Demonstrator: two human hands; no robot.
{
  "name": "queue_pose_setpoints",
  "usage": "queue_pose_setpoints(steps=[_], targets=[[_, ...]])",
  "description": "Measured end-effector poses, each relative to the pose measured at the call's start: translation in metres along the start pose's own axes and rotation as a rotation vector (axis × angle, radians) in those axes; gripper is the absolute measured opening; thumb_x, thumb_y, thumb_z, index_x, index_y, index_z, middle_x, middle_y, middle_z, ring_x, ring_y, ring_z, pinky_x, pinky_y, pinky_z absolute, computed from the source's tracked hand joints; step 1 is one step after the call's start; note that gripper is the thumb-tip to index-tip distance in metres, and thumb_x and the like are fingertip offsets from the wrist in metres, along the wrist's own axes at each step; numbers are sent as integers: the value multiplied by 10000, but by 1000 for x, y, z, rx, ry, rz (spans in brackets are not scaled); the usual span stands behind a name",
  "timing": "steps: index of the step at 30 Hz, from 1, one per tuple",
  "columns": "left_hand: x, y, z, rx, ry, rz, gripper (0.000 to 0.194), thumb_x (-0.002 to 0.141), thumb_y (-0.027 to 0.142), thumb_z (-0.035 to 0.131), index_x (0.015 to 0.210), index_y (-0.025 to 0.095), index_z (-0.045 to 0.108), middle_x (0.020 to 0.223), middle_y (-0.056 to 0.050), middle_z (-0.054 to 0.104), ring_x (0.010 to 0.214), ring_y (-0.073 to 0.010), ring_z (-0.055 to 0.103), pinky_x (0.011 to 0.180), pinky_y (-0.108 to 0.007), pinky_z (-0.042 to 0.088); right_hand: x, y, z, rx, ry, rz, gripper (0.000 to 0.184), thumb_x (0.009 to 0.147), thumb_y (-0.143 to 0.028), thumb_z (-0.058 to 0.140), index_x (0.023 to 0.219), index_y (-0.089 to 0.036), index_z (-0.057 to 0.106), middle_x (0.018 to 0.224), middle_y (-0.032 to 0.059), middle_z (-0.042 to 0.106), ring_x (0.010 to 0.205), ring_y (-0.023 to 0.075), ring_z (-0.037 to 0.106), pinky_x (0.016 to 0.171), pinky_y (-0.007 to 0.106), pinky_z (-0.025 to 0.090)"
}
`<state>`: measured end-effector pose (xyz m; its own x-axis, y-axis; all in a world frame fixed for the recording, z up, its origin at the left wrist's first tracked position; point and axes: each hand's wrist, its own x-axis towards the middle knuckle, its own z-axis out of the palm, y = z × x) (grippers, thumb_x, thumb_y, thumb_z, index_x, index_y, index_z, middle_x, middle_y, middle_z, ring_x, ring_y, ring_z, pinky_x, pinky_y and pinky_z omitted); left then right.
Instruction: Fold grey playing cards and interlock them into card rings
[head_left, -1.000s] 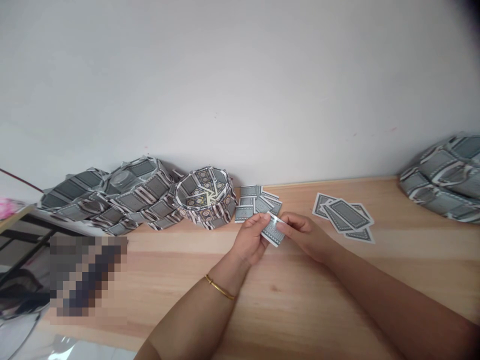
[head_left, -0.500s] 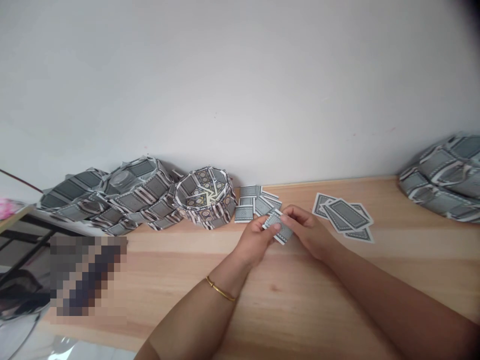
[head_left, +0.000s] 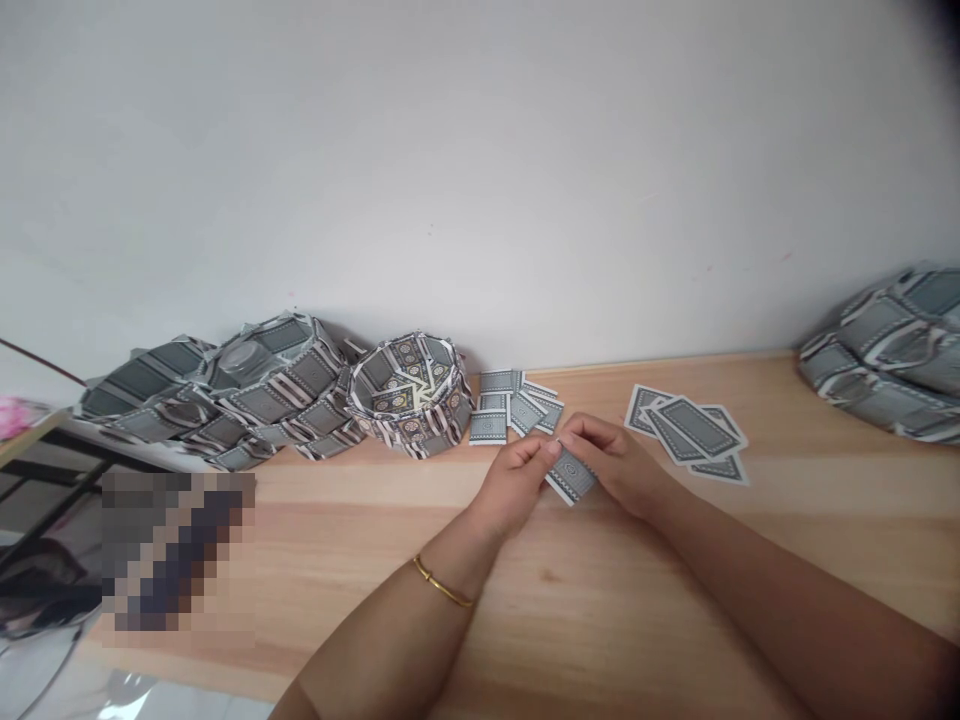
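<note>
A grey patterned playing card [head_left: 571, 474] with white edges is held between my two hands above the wooden table. My left hand [head_left: 516, 484] pinches its upper left part, thumb on top. From the other side my right hand [head_left: 613, 458] grips it with thumb and curled fingers, and the fingertips of both hands nearly meet. Whether it is one card or several stacked is hidden. Just behind my left hand lie several small folded cards [head_left: 489, 426] in an overlapping group. To the right of my right hand is a loose pile of flat cards [head_left: 696, 432].
Along the wall at left stand a round basket of folded cards [head_left: 411, 430] and larger card baskets [head_left: 274, 385]. Another card structure [head_left: 892, 355] sits at the far right. The wooden table [head_left: 360, 580] ends at the lower left, beside a dark shelf [head_left: 45, 510].
The held card has shifted slightly down and right and turned a little in my fingers. My left fingers have moved to its upper corner. The other cards and baskets stay put.
</note>
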<state>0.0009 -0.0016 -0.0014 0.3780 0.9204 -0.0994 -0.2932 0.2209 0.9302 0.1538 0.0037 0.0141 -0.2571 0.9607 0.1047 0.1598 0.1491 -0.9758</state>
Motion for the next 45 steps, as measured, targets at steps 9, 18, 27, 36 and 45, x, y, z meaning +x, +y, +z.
queue_pose_setpoints(steps=[9,18,27,36,45], targets=[[0,2,0,48,4,42,358,759,469,646,680,128,577,676,17,493,649,-87,408,657,-229,342,-1,1,2,-44,30,10,264,844,-411,516,684,-201,523,659,-17,490,643,133,433,578,247,366],[1,-2,-1,-8,-15,-6,340,744,464,668,759,132,596,718,8,517,686,-99,449,693,-245,375,0,-1,4,24,142,42,275,827,-406,523,650,-198,488,634,-33,449,625,122,418,587,242,361],[2,-3,-1,-54,-16,18,317,728,425,694,729,125,592,688,2,522,651,-94,445,667,-246,372,0,-1,3,-3,174,38,276,820,-418,529,655,-198,506,628,-30,472,624,126,436,584,242,369],[1,-3,0,-73,-35,6,286,750,413,677,770,135,617,713,0,533,680,-104,460,709,-264,388,1,0,3,-19,164,55,277,835,-412,513,656,-201,493,631,-40,457,628,121,433,589,235,365],[2,-3,0,-58,-27,7,290,745,414,683,790,134,626,725,-9,534,687,-108,455,700,-263,378,1,0,3,-28,171,56,280,833,-421,517,660,-201,497,632,-42,467,627,122,440,592,238,364]])
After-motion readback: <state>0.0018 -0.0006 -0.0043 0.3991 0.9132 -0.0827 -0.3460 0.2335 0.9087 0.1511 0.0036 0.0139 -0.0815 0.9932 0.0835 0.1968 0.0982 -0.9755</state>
